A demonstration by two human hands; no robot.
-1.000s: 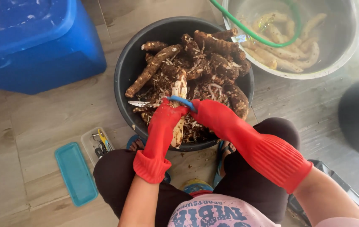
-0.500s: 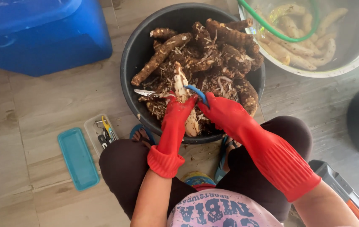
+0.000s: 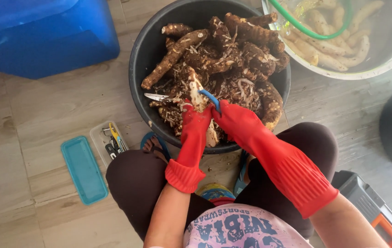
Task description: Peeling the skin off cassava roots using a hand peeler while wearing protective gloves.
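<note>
The peeler has slid up the root, right hand gripping it, left hand clamping the root over the tub — one slip nicks the glove just below.

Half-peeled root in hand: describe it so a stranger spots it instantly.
Find the big black tub of brown roots between the person's knees. Over its near rim, the left hand in a red glove grips one root. Unlike its brown neighbours, it shows pale peeled flesh.
</note>
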